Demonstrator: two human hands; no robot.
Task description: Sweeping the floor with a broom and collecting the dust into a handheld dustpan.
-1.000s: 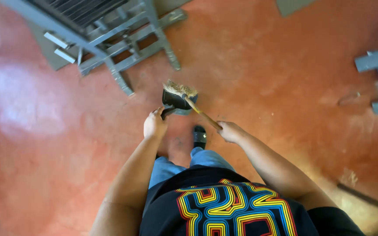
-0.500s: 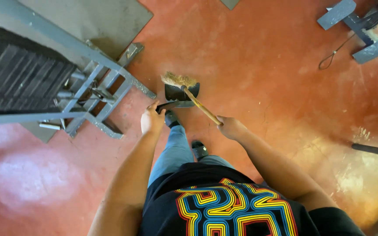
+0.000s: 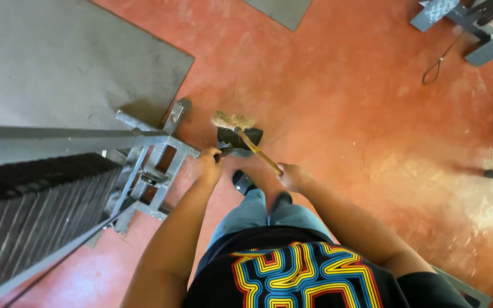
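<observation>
My left hand grips the handle of a black dustpan, held low over the red floor in front of my feet. My right hand is closed on the wooden handle of a small broom. The broom's straw bristles sit at the far edge of the dustpan. My black shoes show just below the pan.
A grey metal frame with a slatted top stands close on my left, its foot near my left hand. A grey mat lies beyond it. Another grey metal stand and a wire loop are at the far right.
The view has shifted as I walk forward: the metal frame now sits nearer on my left. Both hands keep the same hold on dustpan and broom.
</observation>
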